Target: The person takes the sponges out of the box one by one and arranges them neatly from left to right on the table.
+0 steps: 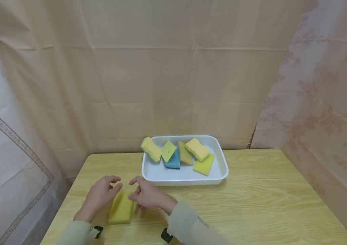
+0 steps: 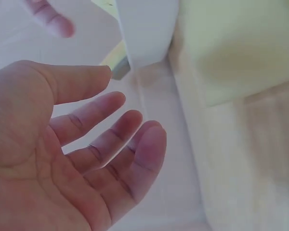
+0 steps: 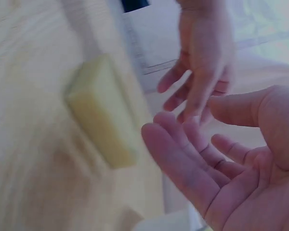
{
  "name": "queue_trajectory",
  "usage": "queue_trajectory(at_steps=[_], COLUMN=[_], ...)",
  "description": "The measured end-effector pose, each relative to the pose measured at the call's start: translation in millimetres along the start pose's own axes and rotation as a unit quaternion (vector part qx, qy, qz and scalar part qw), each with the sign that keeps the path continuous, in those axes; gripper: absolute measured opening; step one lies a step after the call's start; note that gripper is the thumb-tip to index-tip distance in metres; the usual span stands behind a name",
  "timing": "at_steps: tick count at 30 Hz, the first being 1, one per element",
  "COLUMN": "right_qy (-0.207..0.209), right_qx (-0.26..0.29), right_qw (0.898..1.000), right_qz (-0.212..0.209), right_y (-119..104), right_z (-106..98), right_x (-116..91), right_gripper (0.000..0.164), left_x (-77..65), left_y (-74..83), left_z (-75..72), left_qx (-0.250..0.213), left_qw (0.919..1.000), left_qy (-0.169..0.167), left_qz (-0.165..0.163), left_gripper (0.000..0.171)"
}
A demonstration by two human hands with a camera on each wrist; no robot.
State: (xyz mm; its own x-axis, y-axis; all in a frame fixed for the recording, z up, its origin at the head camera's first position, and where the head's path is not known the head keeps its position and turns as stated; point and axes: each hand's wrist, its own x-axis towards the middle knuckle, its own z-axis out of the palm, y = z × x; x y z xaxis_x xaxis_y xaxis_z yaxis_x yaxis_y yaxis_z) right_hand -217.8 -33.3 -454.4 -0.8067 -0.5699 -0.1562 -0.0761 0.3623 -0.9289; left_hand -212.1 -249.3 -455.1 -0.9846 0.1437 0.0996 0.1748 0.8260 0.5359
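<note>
Yellow sponge [image 1: 120, 212] is lying toward the left edge of the bench [image 1: 253, 194], which probably carries its weight, so left hand [image 1: 100, 194] and right hand [image 1: 150, 194] hover loose-fingered around it, gripping nothing.

Behind the wood-grained surface [image 1: 262, 197] we see a creased beige cloth [image 1: 173, 78], with floral fabric [image 1: 323, 119] rightward and banded white cloth [image 1: 5, 160] leftward.

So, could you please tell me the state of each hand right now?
Left hand: open, holding nothing, near the yellow sponge on the table.
Right hand: open, also holding nothing.
</note>
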Motion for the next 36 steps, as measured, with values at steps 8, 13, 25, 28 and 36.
queue_trajectory(at_steps=[8, 13, 25, 28, 36], right_qy=[0.092, 0.146, 0.184, 0.181, 0.166], right_qx=[0.072, 0.07, -0.076, -0.114, -0.132], right_qw=[0.991, 0.981, 0.976, 0.973, 0.977], right_qz=[-0.07, -0.106, -0.094, -0.08, -0.037], right_y=[-15.3, -19.3, -8.7, -3.9, 5.2], right_z=[-27.8, -41.5, -94.8, -108.6, -136.4], right_x=[6.5, 12.0, 40.2, 48.1, 74.1], right_gripper=[0.031, 0.026, 0.034, 0.038, 0.044], left_x=[30.9, 52.1, 83.5, 88.8, 108.1], left_y=[15.6, 23.5, 36.6, 42.3, 49.5], left_z=[-19.8, -26.2, -21.4, -17.7, -3.0], left_qx=[-0.008, -0.023, -0.181, -0.212, -0.317], left_qw=[0.999, 0.9983, 0.9828, 0.9765, 0.9449], left_qy=[0.003, -0.007, -0.036, -0.037, -0.033], left_qz=[0.045, 0.053, 0.009, -0.009, -0.077], left_gripper=[0.033, 0.036, 0.051, 0.056, 0.063])
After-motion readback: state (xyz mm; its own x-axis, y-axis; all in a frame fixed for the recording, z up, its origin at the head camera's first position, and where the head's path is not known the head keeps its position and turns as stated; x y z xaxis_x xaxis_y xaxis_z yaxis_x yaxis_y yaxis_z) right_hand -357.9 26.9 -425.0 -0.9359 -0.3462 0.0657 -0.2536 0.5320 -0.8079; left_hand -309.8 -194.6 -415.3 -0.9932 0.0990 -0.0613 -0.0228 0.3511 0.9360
